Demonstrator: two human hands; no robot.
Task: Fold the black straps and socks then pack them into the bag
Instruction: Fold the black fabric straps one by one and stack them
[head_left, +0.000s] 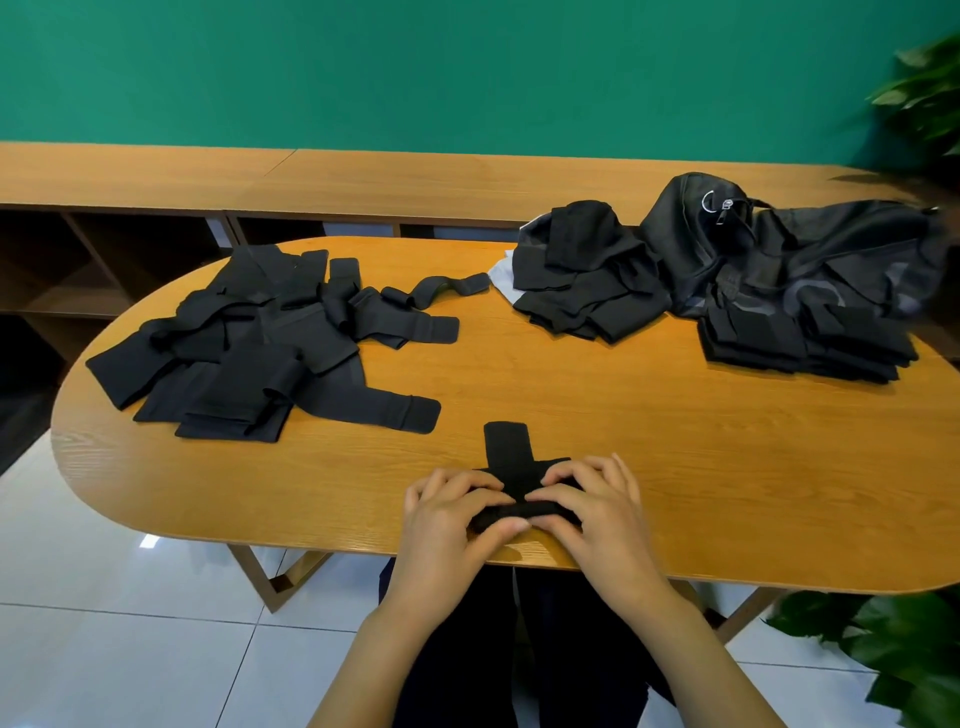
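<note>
1. A black strap (506, 446) is held at the middle of the table's (649, 441) near edge. Its rolled near part is pinched between the curled fingers and thumbs of the left hand (451, 514) and the right hand (592, 506).
2. Much of the strap is covered by both hands; only a tab pointing toward the far edge is plainly seen.
3. A heap of unfolded straps (260, 332) is spread at the left end; single pieces are hard to tell apart.
4. A folded pile (582, 280) is set near the far edge, over a mostly hidden pale cloth (503, 278).
5. The bag (779, 249) is slumped at the far right end, its right side blurred; its opening cannot be made out. A folded stack (800, 340) is laid against its near side.
</note>
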